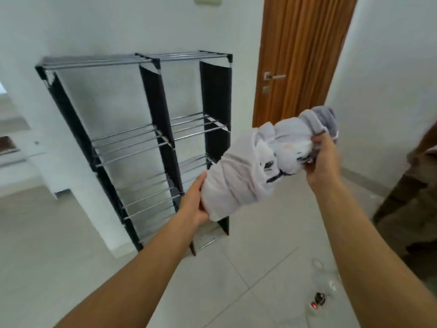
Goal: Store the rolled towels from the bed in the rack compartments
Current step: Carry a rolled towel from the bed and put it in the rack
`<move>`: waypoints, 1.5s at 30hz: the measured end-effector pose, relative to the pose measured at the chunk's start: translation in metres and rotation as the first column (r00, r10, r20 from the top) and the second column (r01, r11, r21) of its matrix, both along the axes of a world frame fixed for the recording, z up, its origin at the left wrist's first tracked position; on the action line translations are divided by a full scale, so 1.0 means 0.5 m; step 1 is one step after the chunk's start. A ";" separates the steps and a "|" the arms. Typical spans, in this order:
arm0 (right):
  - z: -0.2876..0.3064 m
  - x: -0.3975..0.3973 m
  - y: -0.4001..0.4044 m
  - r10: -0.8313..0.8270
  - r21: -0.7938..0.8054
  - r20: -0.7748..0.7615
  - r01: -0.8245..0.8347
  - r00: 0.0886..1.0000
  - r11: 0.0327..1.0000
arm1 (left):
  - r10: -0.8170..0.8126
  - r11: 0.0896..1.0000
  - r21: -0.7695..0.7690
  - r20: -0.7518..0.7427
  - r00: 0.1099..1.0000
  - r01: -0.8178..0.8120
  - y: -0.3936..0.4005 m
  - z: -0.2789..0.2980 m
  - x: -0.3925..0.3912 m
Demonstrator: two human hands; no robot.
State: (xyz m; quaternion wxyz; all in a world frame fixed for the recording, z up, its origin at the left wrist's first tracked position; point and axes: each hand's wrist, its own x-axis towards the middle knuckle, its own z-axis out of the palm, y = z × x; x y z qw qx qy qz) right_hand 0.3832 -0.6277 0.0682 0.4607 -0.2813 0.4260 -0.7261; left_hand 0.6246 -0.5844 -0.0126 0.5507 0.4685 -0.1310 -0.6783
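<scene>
A rolled white towel with black printed marks and a grey end (pixel 267 162) is held in the air in front of the rack, slanting from lower left up to the right. The left hand (pixel 195 201) cups its lower left end, fingers wrapped behind the roll. The right hand (pixel 325 159) grips the upper right end, fingers closed over the grey part. Behind, against the white wall, stands a black fabric-sided rack with chrome tube shelves (pixel 146 140), two columns wide, its visible compartments bare. A brown wooden door with a metal handle (pixel 300 58) stands to the far right.
</scene>
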 end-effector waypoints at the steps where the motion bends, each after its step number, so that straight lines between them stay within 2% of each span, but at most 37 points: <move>1: 0.008 0.012 -0.045 0.021 -0.003 0.016 -0.021 1.000 1.000 | 0.020 1.000 -0.003 -0.016 1.000 -0.020 -0.021 0.000 0.003; 2: 0.014 0.021 -0.076 0.022 -0.007 0.022 -0.022 1.000 1.000 | 0.010 1.000 -0.005 -0.033 0.999 -0.010 -0.030 -0.001 0.003; 5: 0.042 0.095 -0.225 0.177 -0.016 -0.033 -0.177 0.984 0.984 | 0.031 1.000 0.003 -0.081 0.996 -0.030 -0.106 0.006 0.017; 8: 0.057 0.176 -0.327 0.311 -0.006 -0.113 -0.313 0.944 0.950 | 0.034 0.998 0.046 -0.063 0.997 -0.031 -0.163 0.010 0.035; 11: 0.067 0.241 -0.424 0.395 -0.035 -0.115 -0.401 0.911 0.915 | 0.052 0.997 0.068 -0.058 0.997 -0.048 -0.231 0.000 0.058; 13: 0.068 0.278 -0.501 0.413 -0.038 -0.170 -0.425 0.895 0.905 | 0.107 0.993 0.049 -0.018 0.994 -0.106 -0.296 -0.013 0.085; 15: 0.060 0.317 -0.582 0.405 0.014 -0.299 -0.420 0.864 0.907 | 0.151 0.989 -0.002 0.058 0.987 -0.151 -0.362 -0.020 0.107; 18: 0.048 0.367 -0.681 0.455 0.182 -0.463 -0.421 0.760 0.889 | 0.148 0.986 -0.093 0.115 0.982 -0.137 -0.463 -0.024 0.112; 20: 0.028 0.390 -0.732 0.500 0.234 -0.526 -0.448 0.688 0.863 | 0.187 0.974 -0.156 0.157 0.970 -0.162 -0.530 -0.023 0.113; 24: 0.003 0.418 -0.811 0.551 0.243 -0.527 -0.507 0.647 0.827 | 0.293 0.949 -0.192 0.251 0.922 -0.249 -0.636 -0.005 0.118; 28: -0.003 0.434 -0.896 0.539 0.290 -0.545 -0.460 0.642 0.840 | 0.339 0.935 -0.209 0.302 0.891 -0.285 -0.710 0.002 0.111; 33: -0.006 0.456 -0.982 0.576 0.406 -0.672 -0.418 0.466 0.813 | 0.354 0.931 -0.212 0.313 0.881 -0.299 -0.776 0.015 0.078; 36: -0.025 0.460 -1.006 0.604 0.460 -0.739 -0.431 0.299 0.776 | 0.317 0.942 -0.236 0.381 0.868 -0.241 -0.800 0.028 0.053; 37: -0.037 0.460 -1.008 0.604 0.471 -0.760 -0.436 0.241 0.767 | 0.309 0.944 -0.258 0.464 0.830 -0.208 -0.806 0.027 0.050; 39: -0.058 0.460 -1.008 0.583 0.474 -0.796 -0.434 0.162 0.766 | 0.291 0.954 -0.267 0.702 0.650 -0.138 -0.812 0.018 0.055; 41: -0.068 0.459 -1.008 0.571 0.472 -0.809 -0.424 0.141 0.773 | 0.246 0.969 -0.229 0.864 0.440 -0.091 -0.808 0.004 0.062; 42: -0.069 0.457 -1.009 0.570 0.476 -0.810 -0.417 0.135 0.774 | 0.224 0.975 -0.207 0.903 0.366 -0.084 -0.805 -0.002 0.063; 43: -0.070 0.455 -1.012 0.571 0.481 -0.811 -0.410 0.128 0.775 | 0.208 0.978 -0.192 0.927 0.312 -0.084 -0.803 -0.007 0.063; 45: -0.068 0.453 -1.016 0.569 0.489 -0.814 -0.392 0.115 0.779 | 0.165 0.986 -0.151 0.947 0.275 -0.072 -0.806 -0.012 0.064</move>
